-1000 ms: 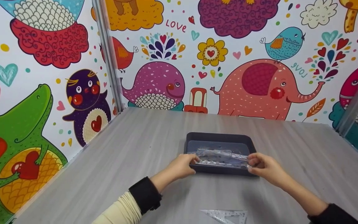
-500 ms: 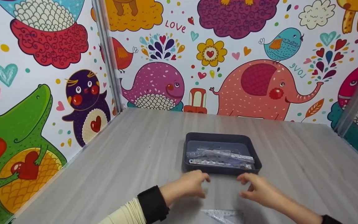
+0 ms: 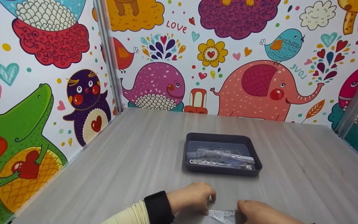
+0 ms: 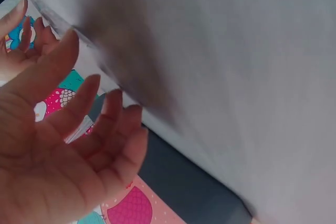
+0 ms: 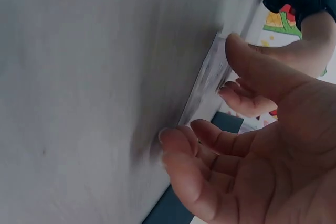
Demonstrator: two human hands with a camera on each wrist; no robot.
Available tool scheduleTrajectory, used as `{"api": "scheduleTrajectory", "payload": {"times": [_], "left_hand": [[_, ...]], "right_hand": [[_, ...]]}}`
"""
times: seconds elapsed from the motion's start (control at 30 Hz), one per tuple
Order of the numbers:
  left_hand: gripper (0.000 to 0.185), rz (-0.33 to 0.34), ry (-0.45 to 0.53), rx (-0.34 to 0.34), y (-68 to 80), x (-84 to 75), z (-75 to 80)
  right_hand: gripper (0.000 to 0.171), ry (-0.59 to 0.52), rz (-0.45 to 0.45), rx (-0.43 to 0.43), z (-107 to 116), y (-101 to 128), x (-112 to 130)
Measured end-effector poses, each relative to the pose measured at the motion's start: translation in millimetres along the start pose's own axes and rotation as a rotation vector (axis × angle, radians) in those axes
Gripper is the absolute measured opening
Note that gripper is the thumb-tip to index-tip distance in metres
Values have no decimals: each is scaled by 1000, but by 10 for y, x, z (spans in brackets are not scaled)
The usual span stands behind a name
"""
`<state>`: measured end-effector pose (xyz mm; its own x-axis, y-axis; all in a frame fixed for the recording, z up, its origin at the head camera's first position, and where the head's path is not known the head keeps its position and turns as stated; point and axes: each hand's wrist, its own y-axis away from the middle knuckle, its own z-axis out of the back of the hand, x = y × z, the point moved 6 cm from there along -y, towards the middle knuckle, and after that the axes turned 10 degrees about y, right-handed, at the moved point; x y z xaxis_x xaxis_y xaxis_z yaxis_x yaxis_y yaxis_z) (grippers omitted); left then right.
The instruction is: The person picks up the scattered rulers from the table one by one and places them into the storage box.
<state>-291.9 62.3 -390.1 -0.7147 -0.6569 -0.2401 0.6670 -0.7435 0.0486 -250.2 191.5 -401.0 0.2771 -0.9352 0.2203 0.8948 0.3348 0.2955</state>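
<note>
A clear plastic set square [image 3: 220,214] lies flat on the table near the bottom of the head view, partly cut off by the frame edge. My left hand [image 3: 194,196] is at its left tip, fingers loosely bent. At its right side is my right hand [image 3: 261,213], which hides that end. The right wrist view has the right hand [image 5: 247,166] with thumb and fingers spread apart beside the set square [image 5: 206,80]. Relaxed fingers of the left hand [image 4: 79,145] hold nothing in the left wrist view; whether either hand touches the set square is unclear.
Beyond the hands stands a dark grey tray [image 3: 222,171]. Several clear rulers [image 3: 225,161] and other transparent pieces lie inside it. The grey wood-grain table [image 3: 120,174] runs back to walls with cartoon animals.
Both hands have let go of the clear pieces, which now lie in the tray. They have moved back toward the person, down to the set square.
</note>
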Motion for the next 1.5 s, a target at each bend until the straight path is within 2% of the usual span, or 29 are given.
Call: {"api": "scheduleTrajectory", "payload": {"times": [0.1, 0.27, 0.43, 0.57, 0.73, 0.87, 0.97, 1.1, 1.27, 1.4, 1.5], "left_hand": [[28, 7, 1, 21, 3, -5, -17], [16, 45, 70, 71, 13, -1, -46], [22, 33, 55, 67, 3, -24, -44], [26, 29, 17, 61, -17, -53, -36], [20, 6, 14, 91, -25, -92, -56], [17, 0, 34, 107, -20, -115, -76], [17, -6, -1, 113, -28, -137, -77], [17, -31, -74, 117, -43, -176, -71], [16, -57, -82, 135, -62, -193, -78], [14, -74, -103, 140, -76, -184, -73], [12, -71, -100, 125, -76, -160, -59]], "right_hand": [[33, -28, 39, -5, -10, 18, 31], [30, -35, 99, -49, 10, 34, 77], [35, 81, 109, -85, 31, -34, 103], [32, 183, 173, -171, 63, -97, 132], [29, 298, 253, -259, 73, -160, 156], [27, 292, 272, -256, 68, -161, 192], [30, 302, 295, -251, 73, -154, 228], [34, 419, 343, -265, 74, -186, 270], [35, 511, 393, -296, 58, -215, 293], [31, 548, 426, -340, 61, -175, 325], [23, 649, 474, -339, 50, -120, 382]]}}
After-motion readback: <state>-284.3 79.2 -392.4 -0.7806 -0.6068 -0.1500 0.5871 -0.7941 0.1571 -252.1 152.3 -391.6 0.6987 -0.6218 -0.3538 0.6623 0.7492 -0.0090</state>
